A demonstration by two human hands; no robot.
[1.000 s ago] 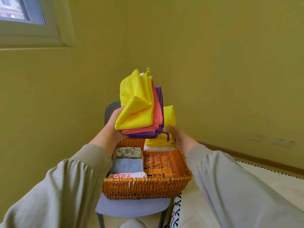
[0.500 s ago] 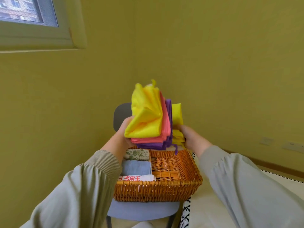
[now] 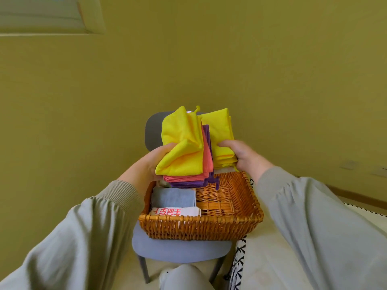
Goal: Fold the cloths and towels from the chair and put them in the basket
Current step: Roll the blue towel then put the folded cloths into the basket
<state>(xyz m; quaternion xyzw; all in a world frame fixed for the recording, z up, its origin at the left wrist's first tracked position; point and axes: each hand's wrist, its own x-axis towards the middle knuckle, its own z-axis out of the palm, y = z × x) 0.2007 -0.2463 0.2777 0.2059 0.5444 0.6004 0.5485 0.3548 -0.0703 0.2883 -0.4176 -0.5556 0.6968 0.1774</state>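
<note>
Above the far half of the wicker basket [image 3: 201,227], my left hand [image 3: 155,160] grips an upright stack of folded cloths [image 3: 184,151]: yellow in front, then pink, then purple. My right hand [image 3: 240,155] grips a separate folded yellow cloth [image 3: 222,135] just right of the stack. Along the basket's left side lie a folded blue-grey towel [image 3: 173,197] and a white towel with red lettering [image 3: 176,211]. The basket's right half shows bare weave. The basket rests on a grey chair [image 3: 180,250].
An olive wall stands close behind the chair, with a window sill [image 3: 41,28] at the upper left. A light bed cover [image 3: 272,268] with a black-and-white patterned edge lies to the right. My knee [image 3: 184,277] is below the chair's front edge.
Both hands have lowered the cloths toward the basket. The yellow cloth in my right hand has drawn apart from the stack and now stands upright beside it.
</note>
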